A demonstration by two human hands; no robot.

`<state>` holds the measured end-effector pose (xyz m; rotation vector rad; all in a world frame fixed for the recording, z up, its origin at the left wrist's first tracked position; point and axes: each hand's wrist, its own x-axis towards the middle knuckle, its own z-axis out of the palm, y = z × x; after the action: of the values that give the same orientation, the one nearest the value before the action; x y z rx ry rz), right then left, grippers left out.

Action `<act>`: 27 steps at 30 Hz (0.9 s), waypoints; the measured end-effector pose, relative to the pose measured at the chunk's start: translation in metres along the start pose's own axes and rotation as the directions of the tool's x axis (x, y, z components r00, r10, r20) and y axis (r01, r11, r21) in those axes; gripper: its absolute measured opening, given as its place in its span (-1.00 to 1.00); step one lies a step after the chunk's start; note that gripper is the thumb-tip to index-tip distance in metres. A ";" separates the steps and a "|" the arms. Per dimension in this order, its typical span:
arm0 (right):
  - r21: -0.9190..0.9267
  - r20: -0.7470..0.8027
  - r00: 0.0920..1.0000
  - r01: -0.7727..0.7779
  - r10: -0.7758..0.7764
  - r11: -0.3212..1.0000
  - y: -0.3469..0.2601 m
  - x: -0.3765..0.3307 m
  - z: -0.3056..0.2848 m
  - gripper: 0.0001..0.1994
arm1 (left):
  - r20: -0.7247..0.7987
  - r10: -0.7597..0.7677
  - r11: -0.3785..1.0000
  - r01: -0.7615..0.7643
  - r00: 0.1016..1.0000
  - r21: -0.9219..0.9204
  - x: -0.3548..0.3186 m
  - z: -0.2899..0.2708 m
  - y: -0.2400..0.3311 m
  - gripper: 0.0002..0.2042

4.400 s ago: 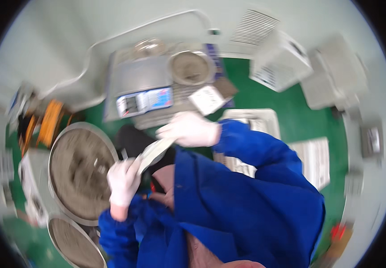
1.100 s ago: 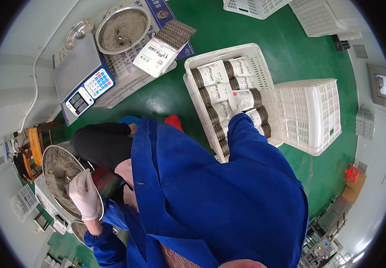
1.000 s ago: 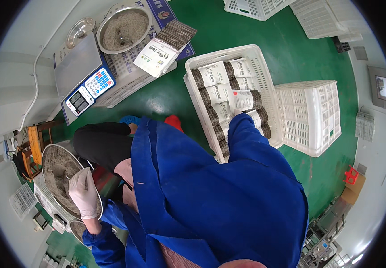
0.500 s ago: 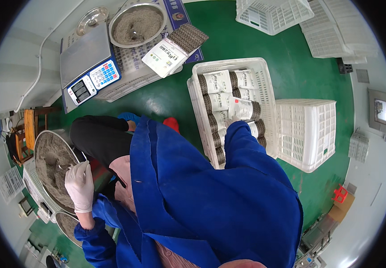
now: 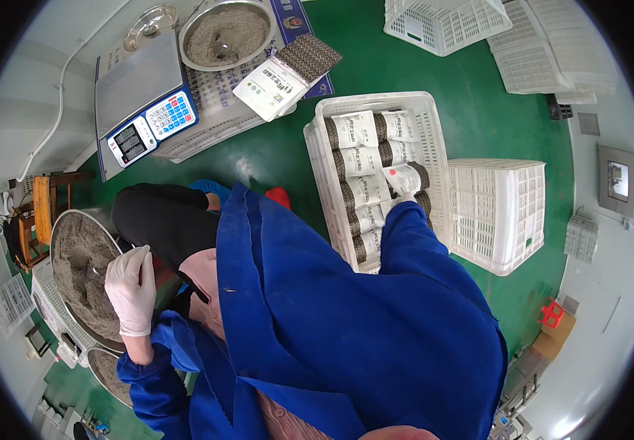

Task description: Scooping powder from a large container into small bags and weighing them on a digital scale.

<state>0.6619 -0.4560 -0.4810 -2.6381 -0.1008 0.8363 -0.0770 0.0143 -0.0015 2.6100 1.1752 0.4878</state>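
Note:
My left hand (image 5: 130, 290), in a white glove, is closed with its fingers pinched at the rim of a large metal tub (image 5: 54, 242) of grey-brown powder. It appears to grip the handle of a metal spoon (image 5: 98, 270), mostly hidden by the fingers and powder. On the right, my right hand (image 5: 405, 197), also gloved and partly hidden by its blue sleeve, holds a white pouch (image 5: 405, 178) with a dark patterned end and a red mark. This pouch lies over similar pouches (image 5: 361, 161) packed in rows in a white plastic crate (image 5: 434, 136).
A digital scale (image 5: 141, 88), a metal bowl of powder (image 5: 229, 37) and a stack of flat pouches (image 5: 273, 88) occupy the low table at upper left. An upturned white crate (image 5: 500, 213) stands beside the filled one. Another tub (image 5: 108, 374) sits behind my left arm.
My right hand has moved slightly right, and the pouch in it has settled lower and tilted among the others in the crate. The left hand stays beside the tub.

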 end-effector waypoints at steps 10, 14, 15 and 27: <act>-0.539 -0.360 0.922 -0.078 -0.146 0.839 -0.245 -0.189 -0.145 -0.47 | 0.010 -0.001 0.999 0.001 1.000 0.034 -0.010 -0.004 0.001 -0.91; -0.540 -0.137 0.953 0.156 -0.269 0.827 -0.300 -0.206 -0.102 -0.47 | -0.018 -0.022 0.999 0.022 1.000 0.045 -0.011 -0.004 0.008 -0.92; -0.537 -0.081 0.958 0.190 -0.275 0.822 -0.296 -0.198 -0.073 -0.47 | -0.009 -0.014 0.998 0.015 1.000 0.056 -0.011 -0.005 0.011 -0.92; -0.583 0.246 0.885 0.461 -0.395 0.669 -0.234 -0.171 0.056 -0.43 | 0.069 -0.056 0.992 0.048 0.996 0.117 -0.002 -0.006 0.029 -0.92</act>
<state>0.4999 -0.2509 -0.3443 -2.9447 -1.1872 0.8637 -0.0612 -0.0060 0.0140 2.6603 1.2801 0.3220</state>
